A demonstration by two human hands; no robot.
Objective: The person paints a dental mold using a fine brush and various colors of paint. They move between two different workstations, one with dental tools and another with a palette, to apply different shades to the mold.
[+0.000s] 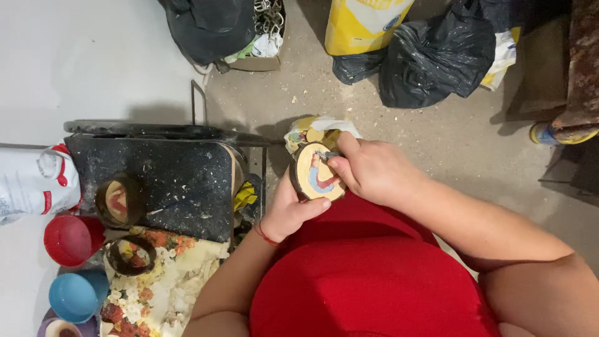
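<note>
Left hand [288, 212] gripping painted disc [316, 172], right hand [368, 168] hiding its edge

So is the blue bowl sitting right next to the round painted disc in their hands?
No, the blue bowl sits far off at the lower left, while the disc is held between both hands at centre.

Both bare forearms bend in toward the chest. The left hand [288, 211] is cupped palm up, its thumb stretched out to the right and a red string around the wrist. The right hand [369, 167] lies above it, knuckles up, fingers pinched together.
</note>
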